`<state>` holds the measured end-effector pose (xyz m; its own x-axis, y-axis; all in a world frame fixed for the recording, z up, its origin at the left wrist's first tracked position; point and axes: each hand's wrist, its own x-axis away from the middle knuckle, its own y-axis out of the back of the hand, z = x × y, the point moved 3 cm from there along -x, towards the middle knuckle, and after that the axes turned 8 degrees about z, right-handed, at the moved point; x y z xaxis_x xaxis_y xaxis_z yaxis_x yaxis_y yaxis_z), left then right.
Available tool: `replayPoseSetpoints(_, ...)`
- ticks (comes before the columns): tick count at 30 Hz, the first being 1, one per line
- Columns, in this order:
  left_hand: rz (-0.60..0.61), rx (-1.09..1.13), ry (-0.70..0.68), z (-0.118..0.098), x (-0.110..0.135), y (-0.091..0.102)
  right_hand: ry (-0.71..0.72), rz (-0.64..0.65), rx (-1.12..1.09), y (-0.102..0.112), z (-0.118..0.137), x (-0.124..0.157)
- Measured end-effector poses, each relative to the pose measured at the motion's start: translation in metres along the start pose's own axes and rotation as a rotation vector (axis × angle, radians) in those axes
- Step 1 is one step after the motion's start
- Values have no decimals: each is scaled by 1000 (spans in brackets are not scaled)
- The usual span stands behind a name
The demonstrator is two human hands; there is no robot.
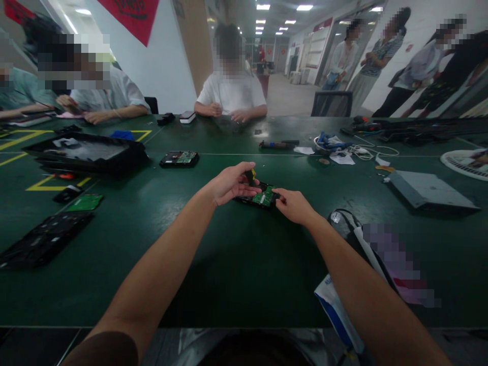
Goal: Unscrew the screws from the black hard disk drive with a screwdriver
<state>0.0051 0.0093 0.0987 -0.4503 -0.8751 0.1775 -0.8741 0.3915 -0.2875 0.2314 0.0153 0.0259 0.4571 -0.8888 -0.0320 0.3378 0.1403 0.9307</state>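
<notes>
In the middle of the table lies a small black device with a green circuit board (pixel 263 197) showing on top. Above its left side is my left hand (pixel 234 185), its thumb and fingers closed round the black and yellow handle of a screwdriver (pixel 250 176); the tool's tip is hidden or too small to see. My right hand (pixel 293 204) has its fingers curled at the device's right edge, gripping it there.
A similar opened device (pixel 179 158) lies beyond my left arm. On the left are a large black tray (pixel 87 152), a loose green board (pixel 86 202) and a black casing (pixel 46 236). Right of me are a metal box (pixel 430 189), cables (pixel 362 150) and a pouch (pixel 396 264). People sit opposite.
</notes>
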Motion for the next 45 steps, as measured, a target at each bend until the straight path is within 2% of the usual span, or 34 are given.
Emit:
replayPoseSetpoints(5, 2, 52, 6, 1, -1, 3, 6, -7, 2, -1, 0, -1)
replayPoseSetpoints(12, 56, -67, 30, 0, 0, 4, 6, 2, 7, 1, 1, -1)
replayPoseSetpoints(21, -17, -143, -4, -1, 0, 2, -1, 8, 5, 1, 1, 0)
replayPoseSetpoints(29, -59, -26, -42, -2, 2, -3, -4, 5, -3, -1, 1, -1)
replayPoseSetpoints(39, -27, -200, -72, 0, -3, 5, -5, 12, 13, 1, 2, -1)
replayPoseSetpoints(45, -15, -117, -49, 0, -2, 1, 3, -3, 23, 0, 1, -1)
